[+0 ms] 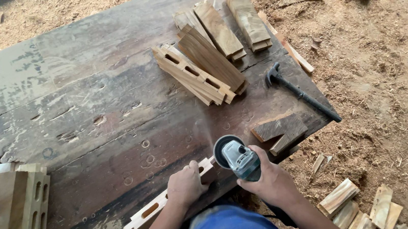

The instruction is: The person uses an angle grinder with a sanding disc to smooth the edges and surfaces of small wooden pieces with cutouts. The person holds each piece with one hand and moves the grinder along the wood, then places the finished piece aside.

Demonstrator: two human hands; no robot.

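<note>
- My left hand (185, 184) presses down on a slotted wood rail (165, 200), fingers wrapped over it near its far end; the rail lies along the near edge of the workbench (78, 93), slots showing on the side.
- My right hand (268, 180) is clamped round the body of an angle grinder (237, 159), disc end pointing away from me, right at the rail's far tip.
- Thin haze of dust rises just above the disc.
- Just right of the grinder: two short dark wood blocks (282, 132) at the bench corner.
- Beyond those, a claw hammer (300, 93) lies diagonal, handle end poking past the bench's right edge.
- Mid-bench, far side: a stack of slotted rails (194, 77) w/ plain planks (227, 27) leaning beside and behind.
- Near left: another batch of slotted rails (8, 213), side by side.
- Floor is sawdust, w/ offcuts (363, 209) near right.
</note>
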